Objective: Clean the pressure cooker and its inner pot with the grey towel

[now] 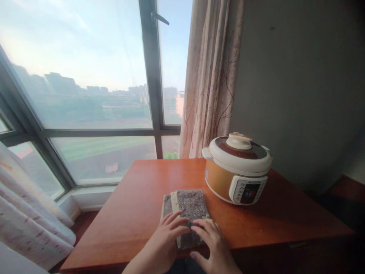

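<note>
Hands are seen from the head view laid flat on a folded grey towel at the near edge of the wooden surface. The left hand and right hand have fingers spread open, pressing, gripping nothing. A cooker stands just beside the towel, before a curtain.

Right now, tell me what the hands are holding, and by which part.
Nothing is gripped. The left hand and right hand lie flat, fingers spread, on the near end of the folded grey cloth on the wooden table.
</note>
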{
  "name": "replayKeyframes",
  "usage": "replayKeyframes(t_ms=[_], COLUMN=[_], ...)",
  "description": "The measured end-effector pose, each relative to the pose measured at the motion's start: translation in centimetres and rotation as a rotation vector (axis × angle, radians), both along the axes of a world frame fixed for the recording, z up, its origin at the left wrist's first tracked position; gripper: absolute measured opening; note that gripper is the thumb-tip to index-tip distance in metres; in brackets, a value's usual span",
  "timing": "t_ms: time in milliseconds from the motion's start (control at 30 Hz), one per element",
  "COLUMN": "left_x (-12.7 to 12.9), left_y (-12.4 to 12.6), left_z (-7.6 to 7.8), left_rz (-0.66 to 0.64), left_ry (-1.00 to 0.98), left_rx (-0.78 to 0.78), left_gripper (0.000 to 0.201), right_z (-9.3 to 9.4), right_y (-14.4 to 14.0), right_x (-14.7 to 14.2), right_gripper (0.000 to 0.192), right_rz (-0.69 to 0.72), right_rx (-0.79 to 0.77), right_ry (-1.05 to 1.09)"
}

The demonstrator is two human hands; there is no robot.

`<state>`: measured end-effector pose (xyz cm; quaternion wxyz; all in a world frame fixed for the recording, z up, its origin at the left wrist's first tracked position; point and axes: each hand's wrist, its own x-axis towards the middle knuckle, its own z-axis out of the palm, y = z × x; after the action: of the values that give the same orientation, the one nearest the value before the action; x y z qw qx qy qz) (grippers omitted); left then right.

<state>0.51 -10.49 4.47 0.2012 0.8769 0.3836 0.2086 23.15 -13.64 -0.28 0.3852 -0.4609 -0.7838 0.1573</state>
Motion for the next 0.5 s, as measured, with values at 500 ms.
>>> replayKeyframes(t_ms=[500], left_x=[1.9], left_y=[4.7], left_z=[1.7], left_rz=[0.219], left_ry=[-0.250], left_rx=[-0.061], left_gripper=[0.024], right_z=[2.6], right_y=[3.5], right_x=[-0.8], right_gripper=[0.017], right_rz=[-0.154], right_rx=[-0.099], right_ry=[0.332])
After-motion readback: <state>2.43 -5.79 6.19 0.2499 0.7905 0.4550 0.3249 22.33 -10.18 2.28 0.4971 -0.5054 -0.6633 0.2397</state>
